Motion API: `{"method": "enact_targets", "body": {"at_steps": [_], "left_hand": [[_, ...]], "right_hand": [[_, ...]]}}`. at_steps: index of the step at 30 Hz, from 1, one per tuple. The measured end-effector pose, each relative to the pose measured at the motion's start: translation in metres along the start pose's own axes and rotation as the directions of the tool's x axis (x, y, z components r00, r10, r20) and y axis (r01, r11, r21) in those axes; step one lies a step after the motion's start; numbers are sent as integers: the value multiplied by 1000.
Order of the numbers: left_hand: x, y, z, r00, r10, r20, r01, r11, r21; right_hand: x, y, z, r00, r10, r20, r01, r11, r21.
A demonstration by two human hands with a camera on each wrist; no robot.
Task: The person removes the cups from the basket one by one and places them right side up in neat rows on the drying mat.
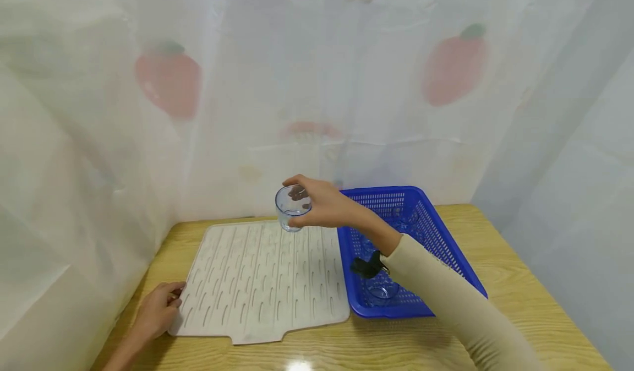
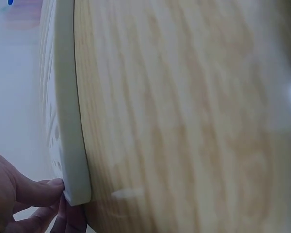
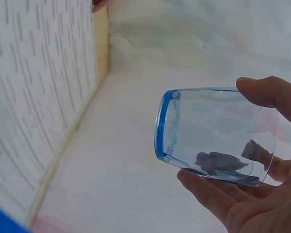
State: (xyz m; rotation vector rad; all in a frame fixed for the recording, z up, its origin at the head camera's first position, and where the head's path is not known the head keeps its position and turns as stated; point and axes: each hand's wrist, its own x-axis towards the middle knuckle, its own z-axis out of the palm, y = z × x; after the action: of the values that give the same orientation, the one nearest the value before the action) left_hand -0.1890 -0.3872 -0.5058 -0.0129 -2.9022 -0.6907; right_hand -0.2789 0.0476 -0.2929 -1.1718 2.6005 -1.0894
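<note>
In the head view my right hand (image 1: 324,203) grips a clear, blue-tinted drinking glass (image 1: 287,212) above the back of a white slotted drying mat (image 1: 257,283). The glass is upright, its thick base (image 3: 164,126) pointing away from the palm in the right wrist view. Thumb and fingers hold it near the rim from both sides. At the mat's front left edge, my left hand (image 1: 157,311) pinches the border; the left wrist view shows the thumb (image 2: 51,189) against the edge and the other fingers bent below it.
Right of the mat stands a blue perforated plastic basket (image 1: 453,250) with several glasses (image 1: 381,289) inside, partly hidden by my right forearm. Both rest on a wooden table (image 1: 515,283). A pale curtain (image 1: 307,74) with strawberry prints hangs behind and along the sides.
</note>
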Motion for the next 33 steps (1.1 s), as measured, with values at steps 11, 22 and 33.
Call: {"method": "enact_targets", "body": {"at_steps": [11, 22, 33], "left_hand": [[-5, 2, -1, 1000, -8, -5, 8, 1000, 2], [-10, 8, 0, 1000, -12, -9, 12, 1000, 2], [-23, 12, 5, 999, -11, -45, 12, 1000, 15]], "right_hand": [[73, -8, 53, 997, 45, 55, -48, 996, 72], [136, 8, 124, 986, 152, 62, -158, 983, 93], [159, 28, 201, 954, 296, -50, -275, 928, 250]]}}
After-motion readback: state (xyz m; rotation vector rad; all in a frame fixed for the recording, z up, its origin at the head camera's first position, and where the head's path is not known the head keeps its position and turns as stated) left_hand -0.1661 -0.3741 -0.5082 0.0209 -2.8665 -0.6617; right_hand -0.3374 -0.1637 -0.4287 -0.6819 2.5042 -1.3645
